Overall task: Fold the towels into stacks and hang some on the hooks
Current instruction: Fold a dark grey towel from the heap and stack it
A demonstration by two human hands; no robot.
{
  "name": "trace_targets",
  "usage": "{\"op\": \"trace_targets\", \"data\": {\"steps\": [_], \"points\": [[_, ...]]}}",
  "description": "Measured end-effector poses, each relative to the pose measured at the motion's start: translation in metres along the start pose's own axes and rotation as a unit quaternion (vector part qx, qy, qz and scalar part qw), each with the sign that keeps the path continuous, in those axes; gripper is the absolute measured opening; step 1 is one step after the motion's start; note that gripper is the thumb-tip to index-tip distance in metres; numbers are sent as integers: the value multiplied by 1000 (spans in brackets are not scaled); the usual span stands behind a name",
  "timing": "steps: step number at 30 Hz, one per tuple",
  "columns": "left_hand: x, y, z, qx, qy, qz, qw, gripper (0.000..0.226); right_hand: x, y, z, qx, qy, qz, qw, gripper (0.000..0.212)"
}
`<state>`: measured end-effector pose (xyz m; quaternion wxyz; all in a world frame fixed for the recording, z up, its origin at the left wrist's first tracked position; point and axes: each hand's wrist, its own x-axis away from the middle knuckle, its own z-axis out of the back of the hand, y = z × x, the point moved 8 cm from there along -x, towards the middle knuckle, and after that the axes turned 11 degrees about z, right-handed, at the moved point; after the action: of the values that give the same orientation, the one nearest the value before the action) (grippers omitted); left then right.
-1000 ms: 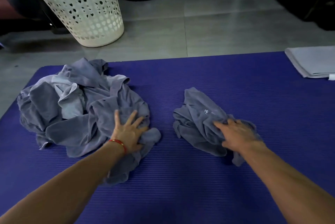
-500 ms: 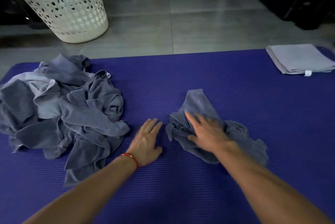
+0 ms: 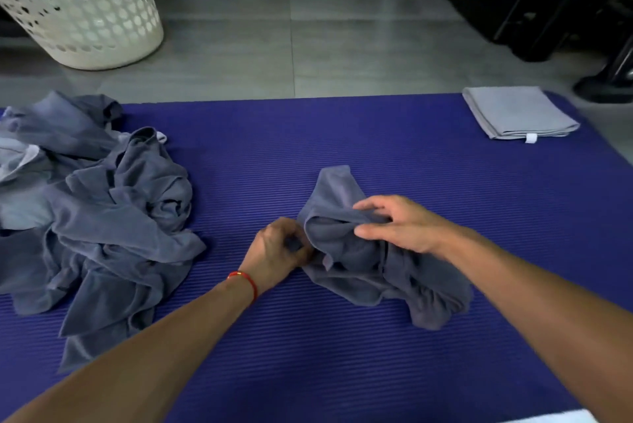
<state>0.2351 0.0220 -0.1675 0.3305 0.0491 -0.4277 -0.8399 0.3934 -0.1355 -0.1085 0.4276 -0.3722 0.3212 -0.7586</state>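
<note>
The crumpled grey towel (image 3: 373, 261) lies near the middle of the purple mat (image 3: 376, 141), a little toward its near edge, and the step in hand looks to be finding its corners so it can be opened flat. To do that well, each hand should trace the hem to a true corner, then draw apart and lay the cloth smooth before any fold. The left hand (image 3: 279, 251) is curled tight, pinching the towel's left edge; the right hand (image 3: 394, 225) arches over the top, thumb and fingers half-bent, nipping a ridge of cloth. The unfolded pile (image 3: 92, 210) sits by the mat's left edge, one folded towel (image 3: 517, 112) at its far right corner.
</note>
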Motion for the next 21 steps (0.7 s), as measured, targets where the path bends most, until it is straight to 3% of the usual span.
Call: {"op": "trace_targets", "data": {"steps": [3,6,8,11,12,15,18,21], "points": [[-1,12,-5,-69,-38,-77,994,21,15,-21,32,139,-19,43,989,31],[-7,7,-17,-177,-74,-55,980,50,46,-31,66,269,-82,67,957,31],[-11,4,-24,-196,-77,-34,977,59,68,-25,80,368,-122,77,919,35],[-8,2,-38,-249,-91,-27,964,56,95,-6,78,512,-164,133,832,41],[-2,4,-42,-289,-94,-38,952,52,100,8,75,509,-161,141,834,44],[20,27,-56,-345,-67,-108,930,49,101,50,71,398,-118,108,903,36],[44,75,-78,-143,-149,-108,972,56,94,64,78,291,-14,81,953,32],[57,128,-106,90,-231,-38,968,68,85,61,88,147,95,47,983,27]]}}
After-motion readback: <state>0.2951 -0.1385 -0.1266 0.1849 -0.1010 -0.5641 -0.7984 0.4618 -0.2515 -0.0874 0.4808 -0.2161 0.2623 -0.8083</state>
